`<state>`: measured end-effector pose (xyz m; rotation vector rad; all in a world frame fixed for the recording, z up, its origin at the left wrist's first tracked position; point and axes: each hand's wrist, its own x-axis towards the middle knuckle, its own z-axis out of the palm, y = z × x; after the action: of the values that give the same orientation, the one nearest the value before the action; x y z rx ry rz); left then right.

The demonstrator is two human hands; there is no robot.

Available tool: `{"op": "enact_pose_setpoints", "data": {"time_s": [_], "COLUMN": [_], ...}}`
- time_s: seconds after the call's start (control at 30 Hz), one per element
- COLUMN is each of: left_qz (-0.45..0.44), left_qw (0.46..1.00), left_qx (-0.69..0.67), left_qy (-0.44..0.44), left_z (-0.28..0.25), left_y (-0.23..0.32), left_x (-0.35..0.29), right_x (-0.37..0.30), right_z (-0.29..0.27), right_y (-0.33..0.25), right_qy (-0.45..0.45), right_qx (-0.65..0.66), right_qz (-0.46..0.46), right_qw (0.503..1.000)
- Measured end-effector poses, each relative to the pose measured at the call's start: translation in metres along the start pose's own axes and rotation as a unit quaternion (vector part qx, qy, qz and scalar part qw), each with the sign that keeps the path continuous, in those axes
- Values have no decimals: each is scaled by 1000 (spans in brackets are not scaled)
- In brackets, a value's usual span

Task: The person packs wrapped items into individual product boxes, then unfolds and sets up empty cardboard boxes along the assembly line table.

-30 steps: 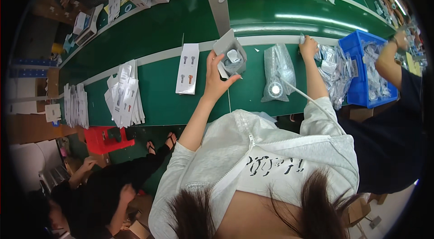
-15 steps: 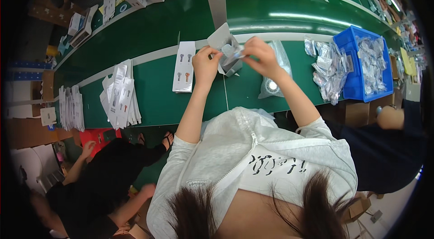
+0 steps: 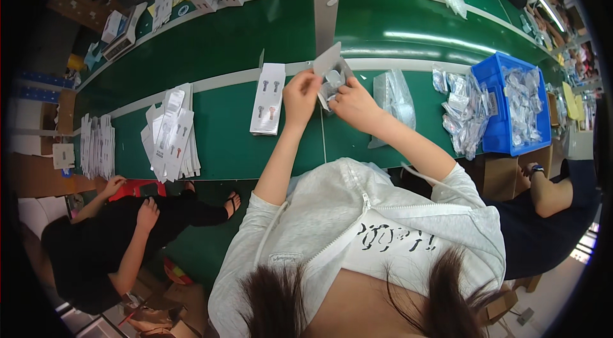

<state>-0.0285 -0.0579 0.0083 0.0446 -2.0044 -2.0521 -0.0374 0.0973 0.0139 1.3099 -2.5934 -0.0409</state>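
Note:
An open white-and-grey carton is between my hands at the middle of the bench, its flap up and translucent items visible inside. My left hand pinches its left side. With curled fingers, my right hand grips its right edge at the opening; the fingertips are partly hidden. To the left stands another carton, printed with small handheld devices. A clear plastic bag lies just right of my right hand, its contents hard to make out.
Flat cartons lie in a stack and another stack on the left. Small clear packets are heaped beside a blue bin of more packets. A metal post rises ahead. People sit on both sides.
My right hand has come down and left onto the carton; the small clear packet it held no longer shows between its fingers. The person at left has shifted their arms.

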Motion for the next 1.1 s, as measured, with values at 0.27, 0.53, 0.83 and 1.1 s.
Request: {"op": "enact_pose_setpoints", "data": {"time_s": [0.27, 0.53, 0.83, 1.1], "left_qz": [-65, -258, -266, -287], "left_qw": [661, 906, 949, 948], "left_qx": [746, 332, 89, 86], "left_qy": [-47, 44, 143, 105], "left_z": [-86, -161, -166, -154], "left_y": [-64, -42, -50, -39], "left_x": [-17, -45, -81, -79], "right_x": [18, 137, 289, 303], "right_z": [-19, -40, 61, 82], "right_y": [-6, -19, 28, 15], "right_qy": [44, 185, 136, 178], "right_qx": [64, 181, -29, 11], "right_qz": [-34, -3, 166, 193], "right_qw": [996, 966, 976, 965]}}
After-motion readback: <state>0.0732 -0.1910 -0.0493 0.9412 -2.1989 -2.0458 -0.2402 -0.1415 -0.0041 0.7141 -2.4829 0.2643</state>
